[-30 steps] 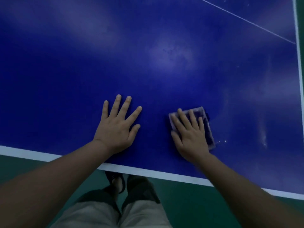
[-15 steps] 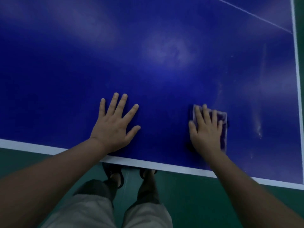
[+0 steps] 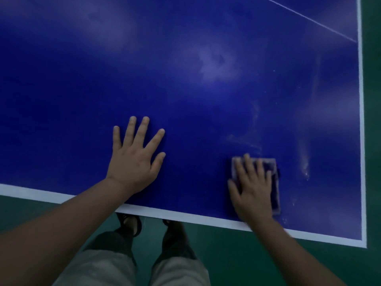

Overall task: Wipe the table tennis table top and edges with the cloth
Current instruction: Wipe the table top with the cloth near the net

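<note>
Head view
Table: the blue table tennis table (image 3: 185,89) fills the frame, its white edge lines meeting at the near right corner.
Left hand: the left hand (image 3: 134,162) lies flat on the top, fingers spread, gripping nothing.
Right hand: the right hand (image 3: 252,188) presses straight fingers on the cloth.
Cloth: the cloth (image 3: 275,182) lies flat by the near edge, close to that corner.
Marks: pale smears (image 3: 305,159) beside the cloth.

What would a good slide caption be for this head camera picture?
Right hand presses a cloth flat on the blue table near its corner; left hand rests spread beside it.
</note>
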The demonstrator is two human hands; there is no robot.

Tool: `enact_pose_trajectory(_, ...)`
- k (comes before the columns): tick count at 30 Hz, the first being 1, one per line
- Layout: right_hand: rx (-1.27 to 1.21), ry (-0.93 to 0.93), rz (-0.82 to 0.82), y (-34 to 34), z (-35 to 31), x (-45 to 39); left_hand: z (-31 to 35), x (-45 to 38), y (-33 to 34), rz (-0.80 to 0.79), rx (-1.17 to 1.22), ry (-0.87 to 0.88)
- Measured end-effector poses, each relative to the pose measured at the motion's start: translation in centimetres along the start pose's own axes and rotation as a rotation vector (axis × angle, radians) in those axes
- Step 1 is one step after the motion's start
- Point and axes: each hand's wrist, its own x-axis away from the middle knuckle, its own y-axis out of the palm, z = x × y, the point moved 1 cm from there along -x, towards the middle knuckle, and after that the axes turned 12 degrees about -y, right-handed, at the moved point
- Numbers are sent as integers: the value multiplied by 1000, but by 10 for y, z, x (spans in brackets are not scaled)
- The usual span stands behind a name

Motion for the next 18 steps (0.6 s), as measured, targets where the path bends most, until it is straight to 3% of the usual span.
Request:
enact_pose_trajectory(3,-58,223,104,-2,-15,-58,18,-6,0,-4,1,23)
enact_pose_trajectory(8,-118,-168,145,21,-48,8,47,-13,0,3,17,26)
enact_pose_trajectory(10,-235,-185,167,22,-23,26,56,-17,0,1,13,17)
enact_pose_trajectory(15,-592,436,384,-27,38,-64,71,-30,-1,1,20,-41)
enact_pose_trajectory(16,-552,494,371,-35,44,-97,74,-32,-1,-2,21,-52)
enact_pose_trajectory(18,-385,394,316,-44,30,-156,77,-37,-2,-8,25,-77)
